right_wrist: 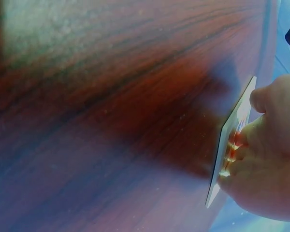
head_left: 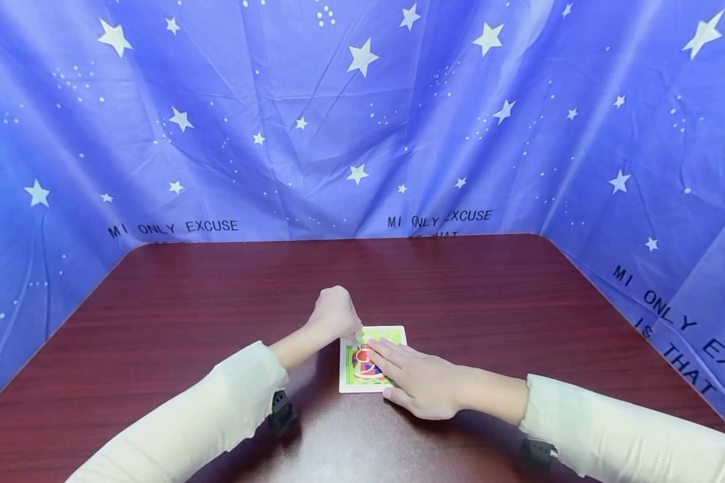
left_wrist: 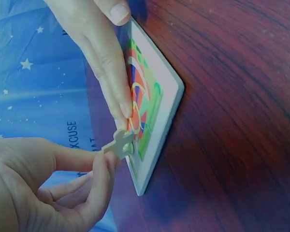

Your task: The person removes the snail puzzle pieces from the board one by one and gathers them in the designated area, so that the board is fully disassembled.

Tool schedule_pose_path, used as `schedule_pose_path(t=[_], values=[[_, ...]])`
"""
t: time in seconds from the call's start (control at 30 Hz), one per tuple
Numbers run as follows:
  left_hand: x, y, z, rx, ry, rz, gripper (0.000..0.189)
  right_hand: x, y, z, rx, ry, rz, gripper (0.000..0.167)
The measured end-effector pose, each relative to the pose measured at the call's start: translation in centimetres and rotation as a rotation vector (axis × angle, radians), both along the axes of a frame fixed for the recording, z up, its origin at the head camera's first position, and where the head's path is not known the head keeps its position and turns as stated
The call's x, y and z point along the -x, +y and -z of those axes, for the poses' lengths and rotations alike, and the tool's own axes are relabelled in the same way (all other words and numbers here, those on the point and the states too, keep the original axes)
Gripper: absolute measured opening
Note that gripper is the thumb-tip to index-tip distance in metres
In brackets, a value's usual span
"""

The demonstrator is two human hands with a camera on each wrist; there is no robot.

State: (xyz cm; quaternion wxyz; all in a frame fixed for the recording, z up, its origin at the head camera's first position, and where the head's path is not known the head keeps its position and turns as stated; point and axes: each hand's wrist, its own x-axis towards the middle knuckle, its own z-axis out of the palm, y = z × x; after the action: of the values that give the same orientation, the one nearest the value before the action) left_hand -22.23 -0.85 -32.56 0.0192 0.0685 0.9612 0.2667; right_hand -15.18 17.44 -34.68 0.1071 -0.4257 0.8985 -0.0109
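Note:
A small jigsaw puzzle board (head_left: 342, 377) with a pale border and a green, red and blue picture lies flat on the table. My left hand (head_left: 336, 313) is over its far left part. Between thumb and fingers this hand pinches a jigsaw piece (left_wrist: 118, 144), whose bare, light edge shows in the left wrist view, tilted close over the board's picture. The right hand (head_left: 425, 381) rests on the right side of the puzzle with fingers extended across the picture, covering part of it. From the right wrist view, its fingertips touch the board's face (right_wrist: 240, 118).
The dark red wood-grain table (head_left: 217, 288) stretches around the board. Behind it and along the sides hangs a blue curtain (head_left: 278, 80) with white stars and printed lettering. Both forearms wear pale sleeves, with a black wrist device (head_left: 282, 410) below the left cuff.

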Motion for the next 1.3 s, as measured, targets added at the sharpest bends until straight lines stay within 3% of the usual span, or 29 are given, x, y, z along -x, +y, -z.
schedule_pose_path(t=[0.2, 0.3, 0.37, 0.47, 0.7, 0.8, 0.93, 1.13, 1.3], values=[[0.7, -0.8, 1.0, -0.268, -0.247, -0.078, 0.006, 0.2, 0.0, 0.3, -0.005, -0.046, 0.030, 0.059], [0.8, -1.2, 1.5, -0.328, -0.335, -0.103, 0.005, 0.3, 0.0, 0.3, -0.008, -0.070, 0.039, 0.059], [0.8, -1.4, 1.7, -0.308, -0.343, -0.095, 0.004, 0.5, -0.1, 0.2, -0.013, -0.078, 0.041, 0.060], [0.5, -1.4, 1.8, -0.251, -0.290, -0.091, 0.005, 0.6, -0.2, -0.1, -0.014, -0.087, 0.045, 0.059], [-0.5, -0.3, 1.2, -0.164, -0.054, -0.040, 0.018, 0.4, -0.2, -0.1, -0.024, -0.085, 0.055, 0.060], [-0.7, 0.2, 0.9, -0.104, -0.002, -0.013, 0.025, 0.4, -0.2, -0.1, -0.023, -0.080, 0.063, 0.060], [-0.6, 0.3, 0.8, -0.130, -0.022, -0.020, 0.023, 0.3, -0.1, 0.0, -0.002, -0.071, 0.059, 0.060], [-0.1, -0.3, 0.9, -0.322, -0.239, -0.085, 0.012, 0.3, -0.1, 0.1, 0.016, -0.106, 0.067, 0.061], [0.0, -0.7, 1.1, -0.396, -0.285, -0.109, 0.008, 0.3, -0.1, -0.1, 0.019, -0.145, 0.091, 0.060]])
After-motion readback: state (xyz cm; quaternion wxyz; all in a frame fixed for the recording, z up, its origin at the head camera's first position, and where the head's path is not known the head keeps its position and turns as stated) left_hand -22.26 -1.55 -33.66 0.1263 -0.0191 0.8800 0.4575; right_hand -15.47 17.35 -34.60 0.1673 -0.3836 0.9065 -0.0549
